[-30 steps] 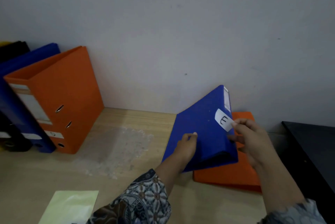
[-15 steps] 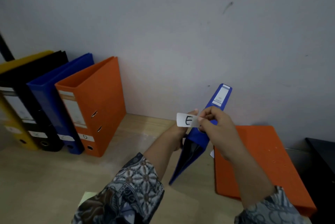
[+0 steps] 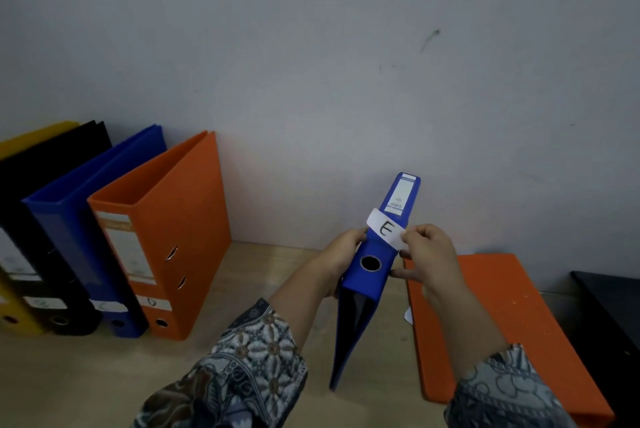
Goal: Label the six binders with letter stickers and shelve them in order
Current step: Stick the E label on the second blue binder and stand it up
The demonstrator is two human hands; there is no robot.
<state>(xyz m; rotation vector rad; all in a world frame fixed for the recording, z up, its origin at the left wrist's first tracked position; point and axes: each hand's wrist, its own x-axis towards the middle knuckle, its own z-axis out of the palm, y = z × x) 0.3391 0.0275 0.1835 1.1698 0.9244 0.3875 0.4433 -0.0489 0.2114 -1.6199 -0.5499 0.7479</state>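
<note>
One blue binder (image 3: 372, 271) stands tilted, spine facing the camera so the E sticker (image 3: 386, 231) can go across it above the finger hole. Right hand (image 3: 427, 254) pinches the sticker's right end; left hand (image 3: 343, 254) wraps the spine's left edge, steadying it. Four labelled binders (image 3: 104, 237) stand at the wall; an orange binder (image 3: 502, 323) lies flat, right.

Blue binder (image 3: 367, 275) tilted, spine facing camera, white "E" sticker (image 3: 386, 230) laid across spine above the finger hole. Four binders upright in a row at left against wall: yellow binder (image 3: 20, 309), black binder (image 3: 45, 219), second blue binder (image 3: 86, 219), orange binder (image 3: 180, 219) marked D. Another orange binder (image 3: 498, 323) flat on bench, right.
</note>
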